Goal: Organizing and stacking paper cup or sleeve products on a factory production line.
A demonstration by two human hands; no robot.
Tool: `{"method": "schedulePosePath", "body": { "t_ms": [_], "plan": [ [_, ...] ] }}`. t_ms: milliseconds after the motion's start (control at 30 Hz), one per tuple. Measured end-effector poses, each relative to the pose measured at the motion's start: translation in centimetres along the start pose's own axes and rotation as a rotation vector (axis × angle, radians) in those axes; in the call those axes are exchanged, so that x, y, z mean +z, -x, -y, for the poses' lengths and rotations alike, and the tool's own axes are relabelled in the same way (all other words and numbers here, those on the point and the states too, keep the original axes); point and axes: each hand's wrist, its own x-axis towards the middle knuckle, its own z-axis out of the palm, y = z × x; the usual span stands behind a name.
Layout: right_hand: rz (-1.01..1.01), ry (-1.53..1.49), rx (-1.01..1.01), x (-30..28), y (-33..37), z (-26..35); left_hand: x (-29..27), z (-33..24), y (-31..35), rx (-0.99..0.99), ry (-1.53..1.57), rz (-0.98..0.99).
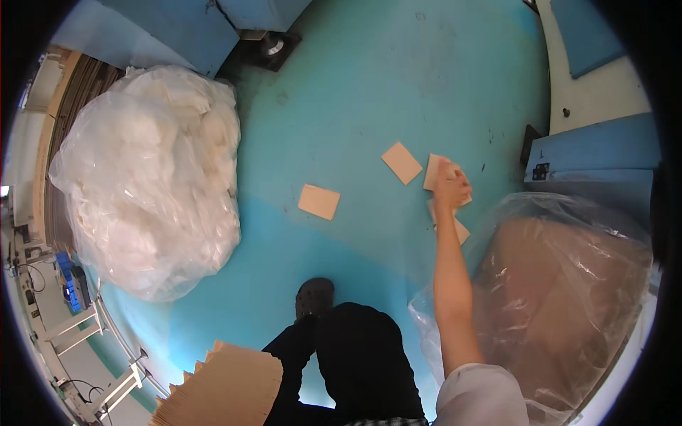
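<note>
My right hand (452,186) reaches down to the floor on the right, its fingers curled closed at a tan cardboard piece (431,172) that they partly cover. Just below the hand, more cardboard (461,231) shows beside my forearm. Two other flat pieces lie apart: a tilted one (402,163) left of the hand and a rectangular one (319,202) farther left. At the lower left, a thick stack of cardboard pieces (234,387) with uneven edges is beside my leg. My left hand is out of sight, so what supports the stack is hidden.
A large clear bag of whitish material (153,184) stands on the left. At right is brown material under clear plastic (561,298). Blue machine housings (156,32) rise at the far left, with another blue panel (597,149) at right. My dark shoe (315,297) is on the blue-green floor.
</note>
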Motion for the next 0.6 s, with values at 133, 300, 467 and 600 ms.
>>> {"method": "schedulePosePath", "body": {
  "t_ms": [133,300,467,600],
  "plan": [
    [0.246,0.0,-0.511,0.6,1.9,-0.8,2.6,0.3,1.2,-0.023,0.028,0.051],
    [0.003,-0.557,-0.105,-4.9,6.7,-2.0,5.5,-0.3,2.3,-0.014,0.053,0.07],
    [0.332,-0.043,-0.028,-7.6,8.7,-9.4,6.4,0.6,1.1,0.02,0.057,0.161],
    [0.802,-0.537,-0.602,-4.0,18.0,5.9,8.4,2.1,0.9,0.099,-0.057,0.072]
  ]
}}
